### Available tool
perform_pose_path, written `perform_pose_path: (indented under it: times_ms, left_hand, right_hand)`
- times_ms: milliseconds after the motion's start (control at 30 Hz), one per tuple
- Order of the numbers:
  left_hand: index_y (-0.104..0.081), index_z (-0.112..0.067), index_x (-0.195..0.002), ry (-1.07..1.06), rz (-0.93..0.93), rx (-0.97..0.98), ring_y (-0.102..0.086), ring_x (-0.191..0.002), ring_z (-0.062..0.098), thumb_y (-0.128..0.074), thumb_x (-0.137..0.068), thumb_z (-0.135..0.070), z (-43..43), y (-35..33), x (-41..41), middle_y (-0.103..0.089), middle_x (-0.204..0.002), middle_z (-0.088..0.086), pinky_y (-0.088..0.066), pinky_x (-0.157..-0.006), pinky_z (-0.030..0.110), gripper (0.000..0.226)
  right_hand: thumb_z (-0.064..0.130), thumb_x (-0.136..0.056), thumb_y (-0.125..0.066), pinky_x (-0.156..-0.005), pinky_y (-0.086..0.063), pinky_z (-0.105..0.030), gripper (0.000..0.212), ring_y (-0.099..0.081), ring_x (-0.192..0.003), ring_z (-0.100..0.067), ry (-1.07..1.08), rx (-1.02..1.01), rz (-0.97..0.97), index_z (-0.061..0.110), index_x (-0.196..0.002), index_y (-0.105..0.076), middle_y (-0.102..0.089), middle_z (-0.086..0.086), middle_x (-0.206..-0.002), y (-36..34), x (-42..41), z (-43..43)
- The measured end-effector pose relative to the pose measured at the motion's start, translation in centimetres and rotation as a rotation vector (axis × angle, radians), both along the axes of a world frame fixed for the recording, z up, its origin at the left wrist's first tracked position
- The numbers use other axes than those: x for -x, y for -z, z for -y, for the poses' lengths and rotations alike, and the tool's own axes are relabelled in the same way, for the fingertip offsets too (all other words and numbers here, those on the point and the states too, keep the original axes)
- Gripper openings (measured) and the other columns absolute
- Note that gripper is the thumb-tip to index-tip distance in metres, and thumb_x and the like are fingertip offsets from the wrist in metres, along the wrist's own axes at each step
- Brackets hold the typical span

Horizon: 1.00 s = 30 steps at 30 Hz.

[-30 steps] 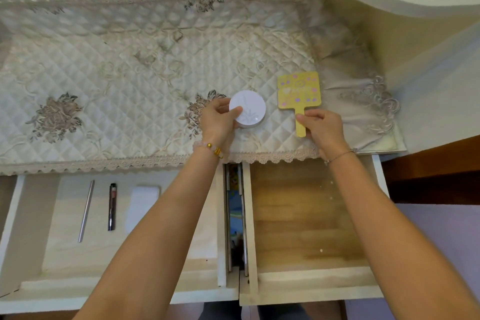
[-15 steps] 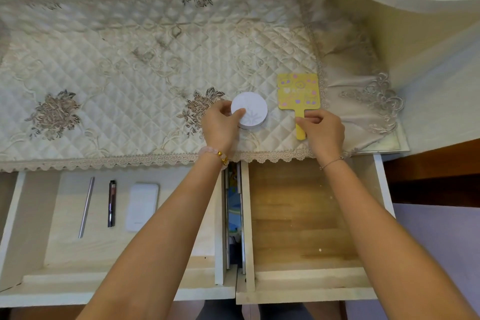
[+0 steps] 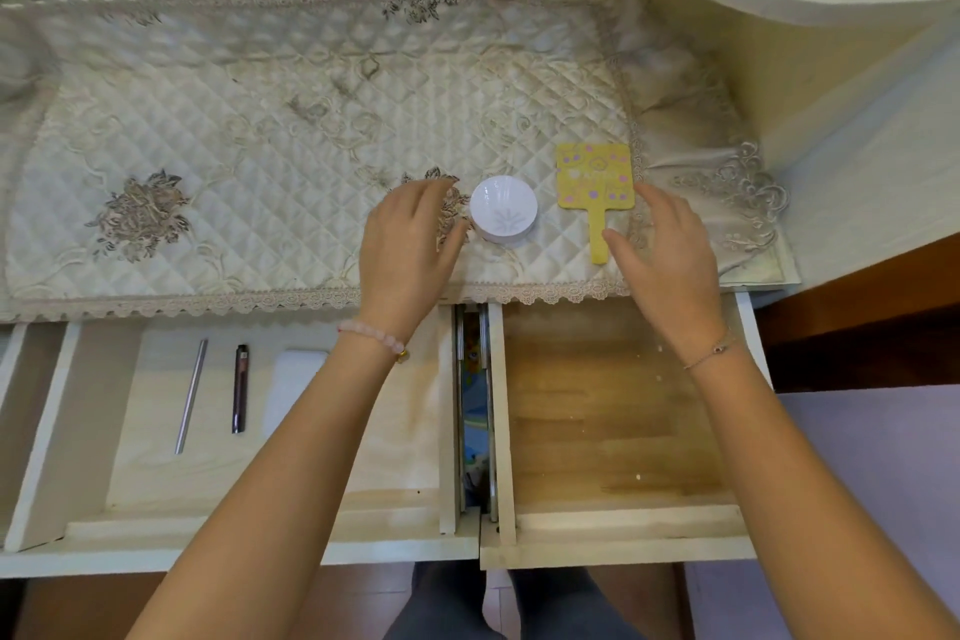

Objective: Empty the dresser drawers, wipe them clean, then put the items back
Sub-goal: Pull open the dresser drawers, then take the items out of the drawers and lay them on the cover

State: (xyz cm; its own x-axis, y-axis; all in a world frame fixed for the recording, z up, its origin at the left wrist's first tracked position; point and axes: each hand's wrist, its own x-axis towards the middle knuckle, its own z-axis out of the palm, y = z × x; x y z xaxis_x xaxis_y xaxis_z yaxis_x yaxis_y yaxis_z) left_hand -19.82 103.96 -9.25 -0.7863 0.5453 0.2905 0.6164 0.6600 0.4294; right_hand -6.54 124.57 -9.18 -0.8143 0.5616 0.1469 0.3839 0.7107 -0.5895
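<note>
Pale wood lines the left drawer (image 3: pixel 218 483), where a metal straw (image 3: pixel 190 396), a dark pen (image 3: pixel 239 388) and a white pad (image 3: pixel 291 387) lie side by side. On the quilted cloth (image 3: pixel 234 130) covering the worktop, the left hand (image 3: pixel 405 244) hovers with its grip spread and empty, just left of the round white jar (image 3: pixel 503 210). The yellow hand mirror (image 3: pixel 596 187) lies right of the jar; its printing is too blurred to read. The right hand (image 3: pixel 670 250), grip open and empty, sits beside the mirror's handle. Below it the right drawer (image 3: pixel 613 431) shows bare brown wood.
</note>
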Motion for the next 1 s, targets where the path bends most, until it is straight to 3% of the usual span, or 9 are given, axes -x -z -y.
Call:
perform_pose_path:
  times_ms: [167,467,900,1000]
  left_hand:
    - [-0.053,-0.007,-0.127,0.052,-0.152,0.106,-0.051,-0.118,0.029,-0.051,-0.091,-0.036,3.4,-2.3,-2.6,-0.058,-0.125,0.011,-0.04,-0.097,0.041,0.046]
    - [-0.05,-0.008,-0.131,0.03,-0.151,0.207,-0.045,-0.128,0.029,-0.043,-0.092,-0.045,7.8,-3.7,-8.2,-0.054,-0.132,0.011,-0.036,-0.104,0.048,0.054]
    - [-0.049,-0.007,-0.133,-0.159,-0.153,0.238,-0.044,-0.129,0.027,-0.041,-0.092,-0.046,12.2,-4.0,-13.4,-0.053,-0.134,0.011,-0.034,-0.107,0.046,0.057]
    - [-0.049,-0.007,-0.133,-0.238,-0.145,0.234,-0.045,-0.128,0.027,-0.041,-0.092,-0.047,13.8,-4.0,-14.1,-0.053,-0.134,0.011,-0.036,-0.106,0.047,0.058]
  right_hand:
    - [0.039,-0.089,-0.046,-0.104,-0.028,-0.026,0.055,-0.045,-0.124,-0.027,-0.081,-0.155,-0.068,0.005,-0.133,-0.043,-0.05,-0.012,-0.133,-2.0,-2.6,2.3]
    - [0.047,-0.089,-0.039,-0.111,-0.029,-0.037,0.062,-0.038,-0.131,-0.026,-0.155,-0.157,-0.009,0.009,-0.138,-0.039,-0.045,-0.01,-0.14,-3.6,-6.5,7.0]
    - [0.052,-0.088,-0.034,-0.114,-0.025,-0.035,0.065,-0.034,-0.134,-0.02,-0.335,-0.149,0.037,0.013,-0.141,-0.036,-0.042,-0.006,-0.143,-4.2,-7.9,10.3]
    - [0.046,-0.093,-0.042,-0.114,-0.021,-0.033,0.06,-0.032,-0.136,-0.021,-0.412,-0.151,0.04,0.012,-0.142,-0.034,-0.04,-0.006,-0.145,-4.3,-7.2,11.3]
